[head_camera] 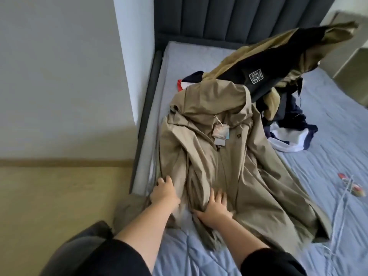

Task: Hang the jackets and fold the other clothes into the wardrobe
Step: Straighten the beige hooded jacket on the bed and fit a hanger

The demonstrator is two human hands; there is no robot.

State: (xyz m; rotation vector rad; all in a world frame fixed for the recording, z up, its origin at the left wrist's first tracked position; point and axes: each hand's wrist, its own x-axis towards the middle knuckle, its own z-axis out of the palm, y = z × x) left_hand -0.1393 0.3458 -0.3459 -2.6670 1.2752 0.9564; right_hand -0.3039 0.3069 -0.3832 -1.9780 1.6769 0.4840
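Beige jacket (pixel 229 156) lies spread on the bed (pixel 328 140), hem nearest the person. It looks light, limp and probably slippery. The right hand (pixel 214 211) presses flat, fingers spread; the left hand (pixel 164 191) touches the hem, grip unclear. Best lifted by the shoulders.

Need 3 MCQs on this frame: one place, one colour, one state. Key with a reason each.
1. The beige jacket lies: A on the quilt; B on the floor; C on a hanger.
2. Quilt colour: A red; B blue; C green.
3. The right hand is: A clenched in the air; B gripping a hanger; C flat on the jacket, fingers spread.

Key: 1A, it is spread across the quilt on the bed. 2B, the bare quilt shows blue. 3C, its straight fingers press the fabric.
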